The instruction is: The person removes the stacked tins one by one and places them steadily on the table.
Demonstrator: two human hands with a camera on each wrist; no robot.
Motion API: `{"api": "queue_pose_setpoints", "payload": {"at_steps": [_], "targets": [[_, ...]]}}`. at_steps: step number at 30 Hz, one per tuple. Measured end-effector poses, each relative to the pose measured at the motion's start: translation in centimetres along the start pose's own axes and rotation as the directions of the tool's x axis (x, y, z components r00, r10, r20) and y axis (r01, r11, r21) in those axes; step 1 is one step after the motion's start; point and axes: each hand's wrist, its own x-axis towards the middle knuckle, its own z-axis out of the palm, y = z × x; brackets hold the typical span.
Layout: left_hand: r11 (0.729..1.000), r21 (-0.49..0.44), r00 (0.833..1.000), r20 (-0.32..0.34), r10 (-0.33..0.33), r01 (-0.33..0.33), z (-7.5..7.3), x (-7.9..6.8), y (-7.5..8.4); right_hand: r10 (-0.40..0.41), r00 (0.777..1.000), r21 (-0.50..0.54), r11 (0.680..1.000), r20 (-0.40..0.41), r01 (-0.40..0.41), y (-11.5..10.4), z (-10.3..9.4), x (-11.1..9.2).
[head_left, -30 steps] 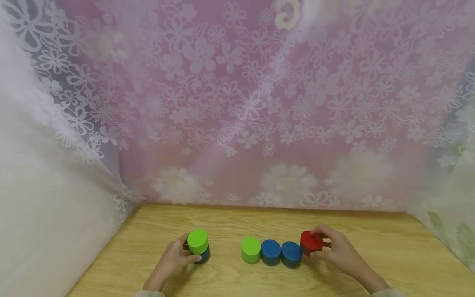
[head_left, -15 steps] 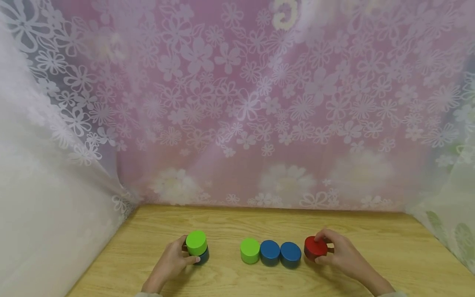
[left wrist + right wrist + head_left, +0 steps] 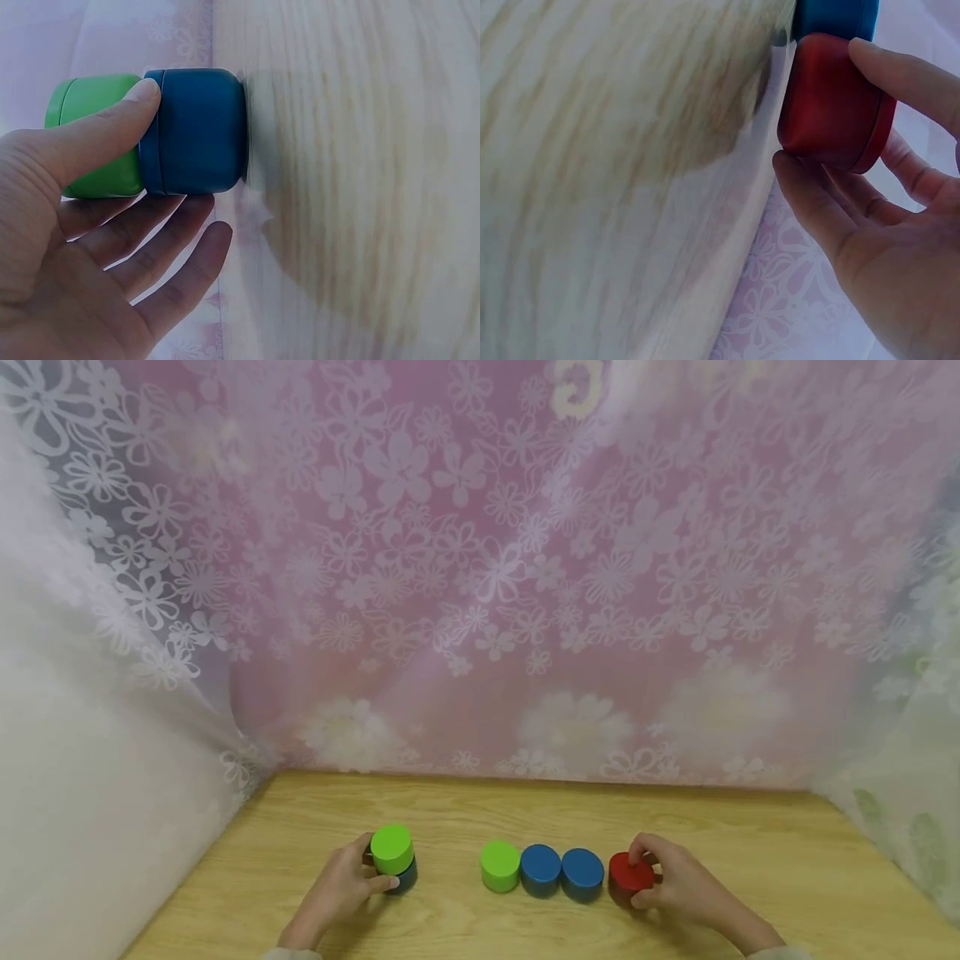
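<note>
On the left of the head view, my left hand [image 3: 337, 885] holds a stack of two small round lidded tins. The green tin [image 3: 392, 848] sits on top of the blue tin [image 3: 201, 131]. In the left wrist view the thumb crosses the green tin, its tip at the blue lid's rim, with the fingers on the opposite side. My right hand [image 3: 678, 881] grips a red tin [image 3: 628, 878] between thumb and fingers, low over the table. It is at the right end of a row formed by another green tin [image 3: 500, 866] and two more blue tins [image 3: 582, 874].
The wood-grain table [image 3: 450, 927] runs back to a pink floral curtain [image 3: 480, 610]. Pale sheets hang on the left [image 3: 90, 760] and on the right side. Bare wood lies between the left stack and the row.
My right hand has moved the red tin slightly right, away from the neighbouring blue tin, and down towards the table's near side, level with the row. The left hand keeps its hold.
</note>
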Motion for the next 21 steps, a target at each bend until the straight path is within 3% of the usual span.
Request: {"api": "queue_pose_setpoints", "payload": {"at_steps": [21], "targets": [[1.0,-0.019,1.0,0.01,0.01,-0.01,-0.02,-0.22,0.05,0.038,0.998,0.059,0.997,0.043,-0.041,-0.8,0.13,0.49]]}}
